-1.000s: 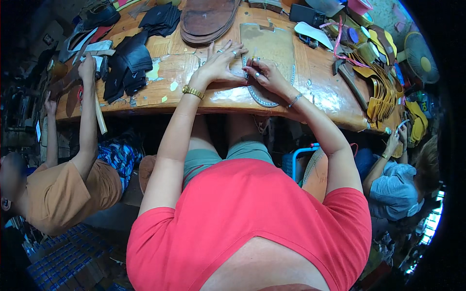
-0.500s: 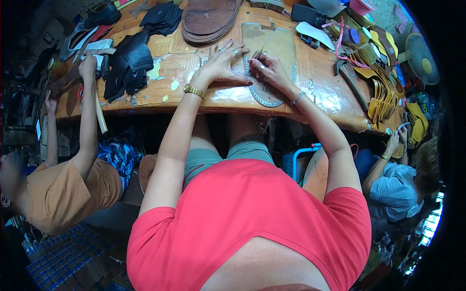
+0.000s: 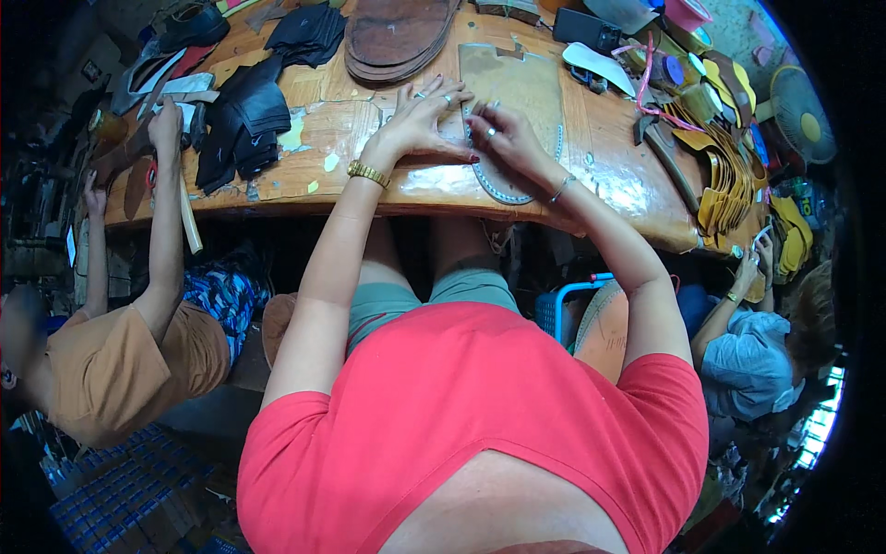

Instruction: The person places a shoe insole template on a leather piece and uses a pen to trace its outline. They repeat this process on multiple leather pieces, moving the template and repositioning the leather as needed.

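A flat tan-brown leather piece [image 3: 513,81] lies in front of me, its rounded end near the table edge, with a row of pale marks like stitching along its border. My left hand [image 3: 420,125] rests beside its left edge, fingers stretched out and thumb reaching toward the border. My right hand [image 3: 512,140] is over the middle of the piece with its fingers curled together in a pinch. Whatever those fingers hold is hidden or too small to make out.
Stacked brown leather soles [image 3: 397,42] and piles of black leather pieces [image 3: 245,115] lie at the far left. Yellow leather strips [image 3: 724,180], a dark-handled tool [image 3: 672,166] and jars sit on the right. Co-workers sit at both sides, one in a brown shirt [image 3: 111,369].
My right hand has turned and shifted slightly up and left over the leather, its fingers now curled further in. The left hand stays in place.
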`<control>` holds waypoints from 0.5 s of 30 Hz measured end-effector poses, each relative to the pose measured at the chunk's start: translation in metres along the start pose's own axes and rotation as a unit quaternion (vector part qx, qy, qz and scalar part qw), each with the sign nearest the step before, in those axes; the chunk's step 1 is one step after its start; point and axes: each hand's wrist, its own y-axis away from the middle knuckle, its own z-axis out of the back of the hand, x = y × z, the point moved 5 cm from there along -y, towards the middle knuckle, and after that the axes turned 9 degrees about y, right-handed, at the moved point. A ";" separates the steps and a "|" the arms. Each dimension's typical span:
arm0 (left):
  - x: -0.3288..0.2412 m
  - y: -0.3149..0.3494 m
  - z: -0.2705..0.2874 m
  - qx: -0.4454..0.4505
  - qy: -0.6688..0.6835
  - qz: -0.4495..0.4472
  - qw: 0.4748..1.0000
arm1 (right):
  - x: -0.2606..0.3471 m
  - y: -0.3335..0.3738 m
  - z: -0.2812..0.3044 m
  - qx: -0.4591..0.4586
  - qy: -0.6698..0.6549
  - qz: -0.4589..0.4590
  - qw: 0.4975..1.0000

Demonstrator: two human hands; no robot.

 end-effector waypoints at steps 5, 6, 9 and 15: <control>-0.001 0.001 0.002 -0.002 0.001 0.001 1.000 | 0.009 -0.002 0.001 0.008 0.022 0.024 0.999; -0.003 0.001 0.002 -0.003 0.001 0.001 1.000 | -0.005 -0.004 0.001 0.020 -0.077 -0.053 0.995; -0.006 0.000 0.003 -0.004 -0.002 0.000 1.000 | -0.030 -0.006 -0.002 0.044 -0.264 -0.206 0.941; 0.004 0.000 0.000 -0.008 -0.016 -0.015 1.000 | 0.022 -0.003 0.000 -0.013 0.072 0.084 0.994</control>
